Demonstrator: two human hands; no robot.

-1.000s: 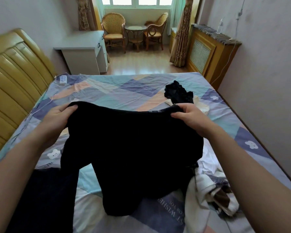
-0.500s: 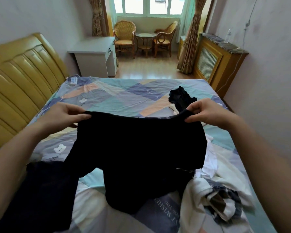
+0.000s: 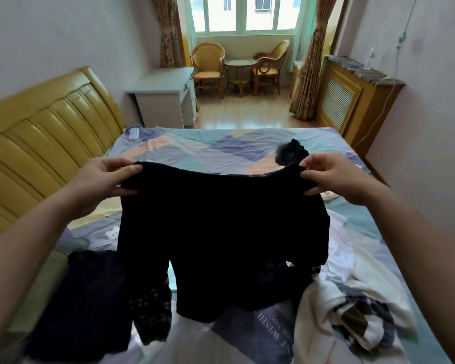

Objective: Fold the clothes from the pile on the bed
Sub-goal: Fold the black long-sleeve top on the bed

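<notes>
A black long-sleeved top [image 3: 221, 232] hangs spread in the air over the bed [image 3: 195, 151]. My left hand [image 3: 103, 179] pinches its left shoulder and my right hand [image 3: 334, 177] pinches its right shoulder. A sleeve dangles at the lower left, the hem brushes the sheet. A pile of white and striped clothes [image 3: 352, 306] lies on the bed at the lower right, partly hidden behind the top. A dark garment [image 3: 84, 298] lies flat at the lower left.
A small black garment [image 3: 290, 152] sits further up the bed on the right. A yellow padded headboard [image 3: 37, 153] runs along the left. A white desk [image 3: 163, 98], wicker chairs [image 3: 208, 64] and a wooden radiator cover [image 3: 352, 98] stand beyond the bed.
Both hands have raised the black top higher and pulled it wider, so more of it hangs off the bed. My view has tilted upward toward the window.
</notes>
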